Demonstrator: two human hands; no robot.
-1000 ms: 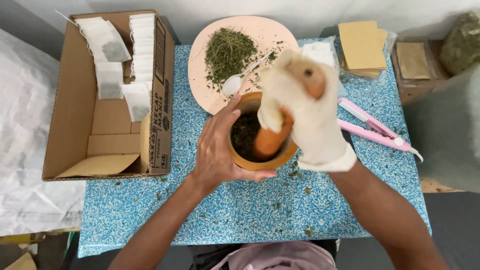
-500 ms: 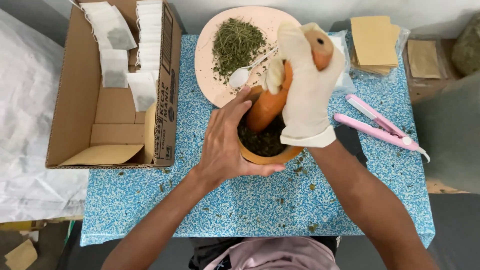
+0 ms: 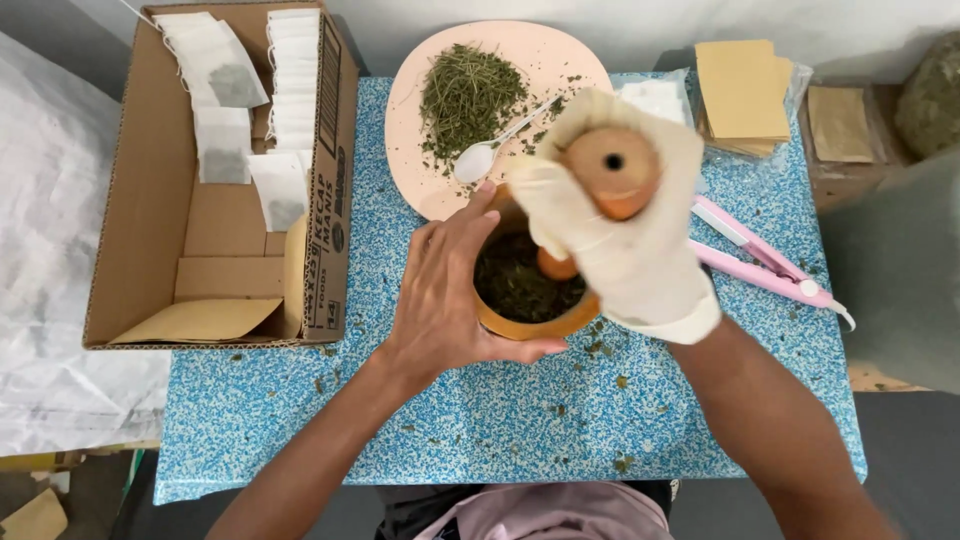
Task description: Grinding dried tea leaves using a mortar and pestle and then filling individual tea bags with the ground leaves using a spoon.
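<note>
A round wooden mortar (image 3: 545,322) holding dark crushed herbs (image 3: 520,285) stands mid-table. My bare left hand (image 3: 445,290) wraps around its left side. My right hand (image 3: 625,240), in a cream glove, grips a wooden pestle (image 3: 612,170) held upright, its lower end down in the herbs. Behind the mortar lies a pale pink plate (image 3: 420,110) with a heap of dried green herbs (image 3: 468,95) and a white spoon (image 3: 480,160).
An open cardboard box (image 3: 150,220) with several filled tea bags (image 3: 235,85) sits at the left. A pink hair-straightener-like tool (image 3: 765,260) lies to the right. Tan paper sheets (image 3: 745,90) are stacked at the back right. Herb crumbs dot the blue speckled tabletop (image 3: 500,420).
The pestle tilted up out of the mortar and has come back down upright into the herbs. My left hand stays on the mortar.
</note>
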